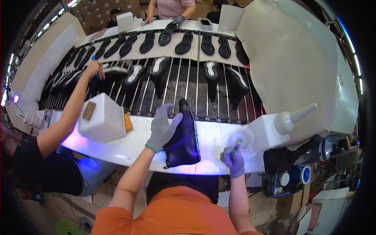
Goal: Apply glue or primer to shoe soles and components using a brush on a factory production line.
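My left hand [163, 126], in a grey glove, grips the side of a dark blue-black shoe upper [183, 137] that stands on the white lit ledge [129, 148] in front of me. My right hand [233, 160], also gloved, is closed around a small green-tipped brush [236, 145]. The brush tip dips into a small round white cup [239, 137] just right of the shoe.
A conveyor of metal rods [176, 84] carries black shoe uppers and soles beyond the ledge. A white box [102, 116] stands left, a white nozzle bottle [279, 126] right. A co-worker's arm [70, 111] reaches from the left; another person [169, 9] handles a sole across the line.
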`<state>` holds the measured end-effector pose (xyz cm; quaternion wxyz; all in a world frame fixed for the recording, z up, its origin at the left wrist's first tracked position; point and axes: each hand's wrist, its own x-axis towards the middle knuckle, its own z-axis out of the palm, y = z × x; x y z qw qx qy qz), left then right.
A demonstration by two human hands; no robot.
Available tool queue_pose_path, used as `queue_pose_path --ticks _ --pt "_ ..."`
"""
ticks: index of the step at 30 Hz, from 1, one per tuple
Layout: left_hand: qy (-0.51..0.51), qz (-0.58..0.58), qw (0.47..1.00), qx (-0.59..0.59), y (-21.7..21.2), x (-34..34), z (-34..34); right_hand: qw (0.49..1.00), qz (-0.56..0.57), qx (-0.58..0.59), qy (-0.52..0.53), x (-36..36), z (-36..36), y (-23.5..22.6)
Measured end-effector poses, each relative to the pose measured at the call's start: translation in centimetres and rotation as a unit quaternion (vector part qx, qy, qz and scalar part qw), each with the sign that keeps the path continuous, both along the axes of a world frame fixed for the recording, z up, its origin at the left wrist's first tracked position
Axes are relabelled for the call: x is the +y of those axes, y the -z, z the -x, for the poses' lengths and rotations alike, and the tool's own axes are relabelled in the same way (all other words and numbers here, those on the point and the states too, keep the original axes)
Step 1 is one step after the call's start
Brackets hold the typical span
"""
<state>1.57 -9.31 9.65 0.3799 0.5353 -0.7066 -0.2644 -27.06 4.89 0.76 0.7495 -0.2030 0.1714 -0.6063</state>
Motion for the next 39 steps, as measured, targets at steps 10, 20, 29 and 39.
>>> queue_pose_path --ticks 10,20,29,39 --pt "0.378 -0.037 0.609 0.697 -15.2 7.1 0.1 0.993 -0.059 0.091 0.048 2.2 -1.6 3.1" --pt "0.515 0.054 0.611 0.599 -19.5 9.5 -0.3 0.981 -0.098 0.153 0.062 2.5 -1.9 2.9" --pt "0.514 0.095 0.626 0.579 -19.6 9.5 -0.1 0.994 -0.066 0.086 0.014 2.7 -0.7 4.4" --pt "0.532 0.144 0.621 0.557 -19.6 9.6 0.2 0.992 -0.075 0.102 0.012 2.7 -0.3 4.8"
